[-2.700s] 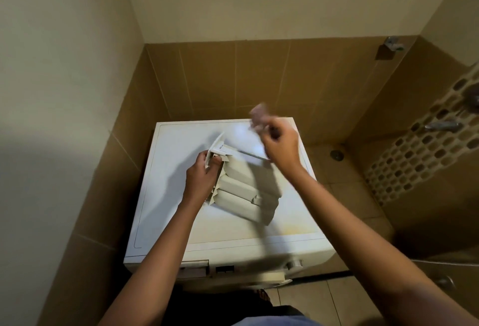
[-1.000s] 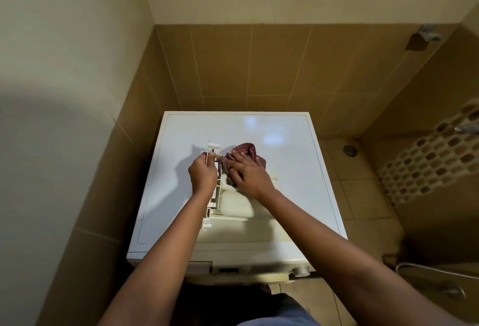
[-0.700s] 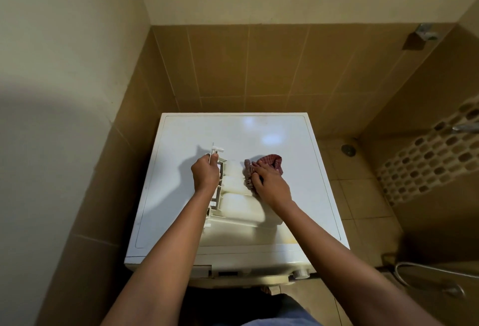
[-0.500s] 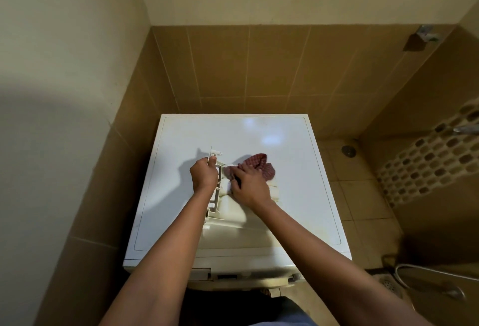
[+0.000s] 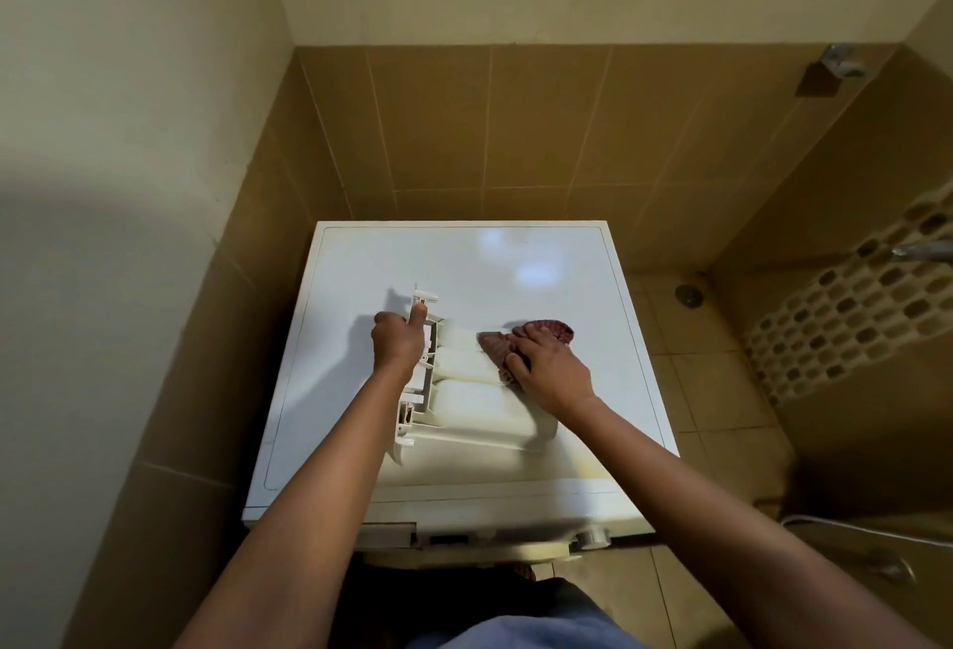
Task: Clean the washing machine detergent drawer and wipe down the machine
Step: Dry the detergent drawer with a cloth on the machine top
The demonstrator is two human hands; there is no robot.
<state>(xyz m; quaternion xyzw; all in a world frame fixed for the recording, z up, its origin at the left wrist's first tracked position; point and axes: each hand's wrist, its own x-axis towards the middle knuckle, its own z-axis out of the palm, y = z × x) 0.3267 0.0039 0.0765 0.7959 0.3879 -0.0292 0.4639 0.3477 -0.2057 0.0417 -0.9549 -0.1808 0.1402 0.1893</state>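
Observation:
The white detergent drawer lies upside down on top of the white washing machine, its front panel at the left. My left hand grips that front panel near its far end. My right hand presses a reddish checked cloth onto the right end of the drawer's ribbed underside, fingers curled over the cloth. Part of the cloth is hidden under my palm.
The machine stands in a tiled corner, with a wall close on the left and behind. A floor drain and tiled floor lie to the right, with a hose lower right. A knob shows on the machine's front panel.
My right hand has slid the cloth back and forth across the drawer, now to its right end. My left hand has kept its grip on the front panel.

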